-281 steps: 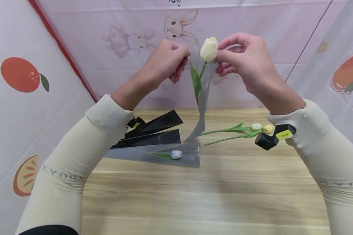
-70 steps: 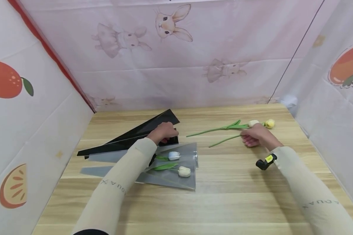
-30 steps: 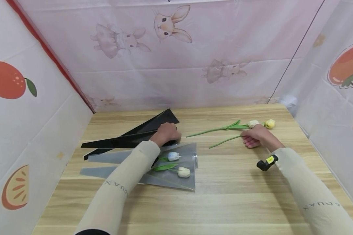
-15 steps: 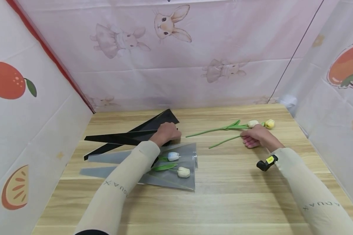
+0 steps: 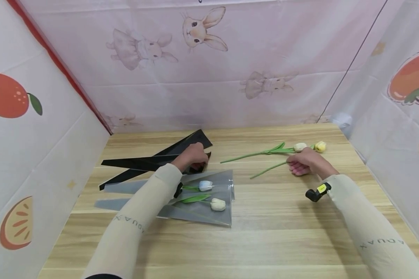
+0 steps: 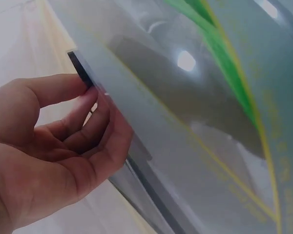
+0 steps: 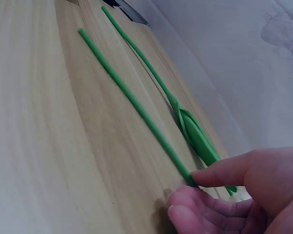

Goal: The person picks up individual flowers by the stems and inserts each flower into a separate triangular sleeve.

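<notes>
My left hand (image 5: 194,154) pinches the wide end of the nearer black flower sleeve (image 5: 139,164), which lies across another black sleeve (image 5: 197,138). In the left wrist view the fingers (image 6: 95,117) curl at a small dark edge, and grey clear film fills the view beside them. My right hand (image 5: 309,161) pinches the green stem (image 7: 136,105) of the yellow tulip (image 5: 320,146) between thumb and finger, the bare end pointing left. Just behind it lies a white tulip (image 5: 300,147) with a green leaf.
Two greyish clear sleeves lie in front of the left hand: one holds a pale blue tulip (image 5: 205,186), the nearer one a white tulip (image 5: 218,204). The wooden table (image 5: 265,248) ends at a printed cloth wall (image 5: 213,100), with more cloth at both sides.
The white tulip held up earlier in a clear sleeve now lies on the table. The nearer black sleeve's narrow end has swung away, and my left hand has just shifted slightly left. The right hand barely moves.
</notes>
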`<state>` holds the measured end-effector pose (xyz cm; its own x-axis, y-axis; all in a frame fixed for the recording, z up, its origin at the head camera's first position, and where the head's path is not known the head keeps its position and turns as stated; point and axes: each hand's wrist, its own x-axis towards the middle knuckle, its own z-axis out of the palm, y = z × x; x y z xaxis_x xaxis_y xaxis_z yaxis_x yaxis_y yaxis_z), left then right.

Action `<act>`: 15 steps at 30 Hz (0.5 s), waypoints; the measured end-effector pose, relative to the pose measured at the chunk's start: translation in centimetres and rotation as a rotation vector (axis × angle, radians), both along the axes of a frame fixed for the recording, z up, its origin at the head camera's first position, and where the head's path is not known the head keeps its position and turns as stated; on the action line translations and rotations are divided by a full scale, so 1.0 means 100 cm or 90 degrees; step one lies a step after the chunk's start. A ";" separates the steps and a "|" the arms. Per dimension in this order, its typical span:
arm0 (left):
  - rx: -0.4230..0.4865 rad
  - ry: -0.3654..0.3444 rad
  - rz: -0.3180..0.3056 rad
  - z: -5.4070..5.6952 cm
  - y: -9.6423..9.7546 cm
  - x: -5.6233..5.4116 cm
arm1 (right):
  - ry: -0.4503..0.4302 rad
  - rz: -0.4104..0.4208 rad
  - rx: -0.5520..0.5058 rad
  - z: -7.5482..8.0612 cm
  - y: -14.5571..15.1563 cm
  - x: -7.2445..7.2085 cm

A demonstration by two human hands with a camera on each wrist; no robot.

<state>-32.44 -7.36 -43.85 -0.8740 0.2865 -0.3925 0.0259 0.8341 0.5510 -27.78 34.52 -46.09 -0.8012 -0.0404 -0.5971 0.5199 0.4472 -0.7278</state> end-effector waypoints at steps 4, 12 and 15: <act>0.035 -0.024 0.025 -0.001 -0.003 0.002 | -0.011 0.012 0.020 0.002 0.010 0.001; 0.092 -0.059 0.054 -0.009 -0.005 0.003 | -0.016 -0.027 -0.037 -0.004 0.028 0.004; 0.109 -0.074 0.063 -0.011 -0.004 0.005 | -0.010 -0.058 -0.069 -0.004 0.036 0.008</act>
<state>-31.94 -7.77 -44.95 -0.8527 0.2729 -0.4455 -0.1237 0.7231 0.6795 -27.02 38.08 -46.54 -0.7949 -0.0323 -0.6058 0.5667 0.3169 -0.7605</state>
